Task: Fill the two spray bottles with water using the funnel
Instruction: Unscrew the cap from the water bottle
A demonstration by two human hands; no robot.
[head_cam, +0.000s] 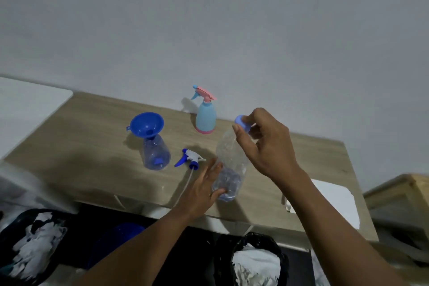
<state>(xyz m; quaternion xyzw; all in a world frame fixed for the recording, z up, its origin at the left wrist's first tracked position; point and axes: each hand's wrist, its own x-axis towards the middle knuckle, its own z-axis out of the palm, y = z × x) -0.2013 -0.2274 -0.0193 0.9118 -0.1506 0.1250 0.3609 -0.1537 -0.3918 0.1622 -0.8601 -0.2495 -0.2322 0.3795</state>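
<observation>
**Ana:** While the left hand [204,186] curls its fingers [218,191] round the base of the water bottle [229,160] to steady it on the tabletop [92,123], the right hand [267,144] pinches the cap [240,121] just clear of the neck.

**Ben:** Opened for pouring, by the look of it. The funnel [146,124] sits in the clear spray bottle [156,153], whose spray head [189,158] lies just beside it, out of the way.

**Ana:** And the pastel spray bottle [205,118] stands behind, top on, not yet ready to fill.
</observation>
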